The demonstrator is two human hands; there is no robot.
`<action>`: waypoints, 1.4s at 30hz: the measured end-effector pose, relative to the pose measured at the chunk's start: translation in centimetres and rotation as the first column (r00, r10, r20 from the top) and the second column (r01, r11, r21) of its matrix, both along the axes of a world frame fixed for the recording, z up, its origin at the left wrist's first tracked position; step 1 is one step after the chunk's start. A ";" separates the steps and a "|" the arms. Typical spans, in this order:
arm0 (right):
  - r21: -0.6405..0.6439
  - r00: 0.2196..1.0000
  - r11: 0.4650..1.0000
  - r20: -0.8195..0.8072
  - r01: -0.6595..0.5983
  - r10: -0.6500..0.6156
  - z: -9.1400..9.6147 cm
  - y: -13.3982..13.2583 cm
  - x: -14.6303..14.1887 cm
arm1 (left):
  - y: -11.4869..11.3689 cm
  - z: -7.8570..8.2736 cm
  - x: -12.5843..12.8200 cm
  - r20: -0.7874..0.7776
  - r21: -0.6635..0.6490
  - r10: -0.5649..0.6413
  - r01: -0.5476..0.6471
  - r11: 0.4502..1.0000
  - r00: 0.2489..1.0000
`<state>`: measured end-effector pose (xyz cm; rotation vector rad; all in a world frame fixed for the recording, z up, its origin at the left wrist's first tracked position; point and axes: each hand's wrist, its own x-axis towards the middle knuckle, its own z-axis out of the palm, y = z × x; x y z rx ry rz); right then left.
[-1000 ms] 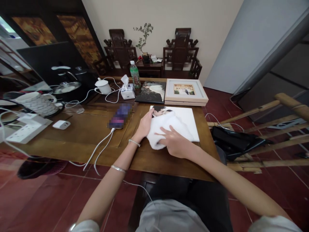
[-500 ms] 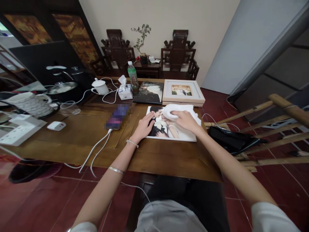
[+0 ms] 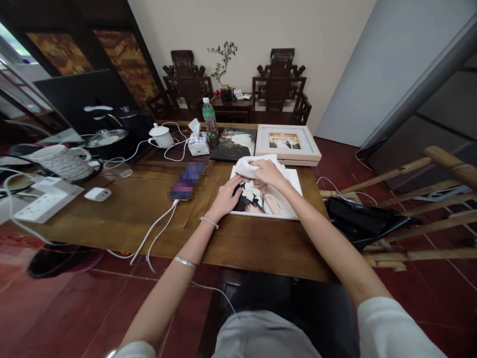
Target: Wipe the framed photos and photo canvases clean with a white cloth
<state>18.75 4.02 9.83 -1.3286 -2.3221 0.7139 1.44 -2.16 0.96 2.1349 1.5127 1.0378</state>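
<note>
A photo panel (image 3: 274,205) with a picture of a couple lies flat on the wooden table (image 3: 261,243) in front of me. Across its upper part, my right hand (image 3: 269,173) presses a bunched white cloth (image 3: 244,166), which covers the top of the picture. My left hand (image 3: 225,196) rests on the panel's left edge, fingers stretched out and holding nothing. Just behind are a dark photo panel (image 3: 227,144) and a pale wooden frame (image 3: 313,144) with a small photo inside.
Left of the panel lies a phone (image 3: 187,181) with a white cable. Farther left stand a tissue box (image 3: 199,144), a green-labelled bottle (image 3: 209,119), a lidded white cup (image 3: 161,136), a patterned mug (image 3: 61,161) and a power strip (image 3: 48,201). Bamboo furniture (image 3: 391,169) is at the right.
My right hand has slid the cloth leftward and up over the panel, from the right side to the top left. My left hand stays on the left edge. The view has shifted slightly.
</note>
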 end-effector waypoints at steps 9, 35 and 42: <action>0.273 0.975 0.950 0.117 0.151 -0.188 -1.5 -0.9 10.6 | 0.0 0.1 0.0 0.015 -0.036 -0.003 0.004 0.999 1.000; 0.262 0.981 0.961 0.189 -0.089 0.039 -0.4 -1.0 10.5 | 0.4 -0.3 -0.4 0.028 -0.017 -0.010 0.010 1.000 1.000; 0.294 0.980 0.956 0.199 -0.029 -0.031 -1.1 0.1 9.5 | 0.4 -0.2 -0.4 0.017 -0.016 -0.011 0.012 1.000 1.000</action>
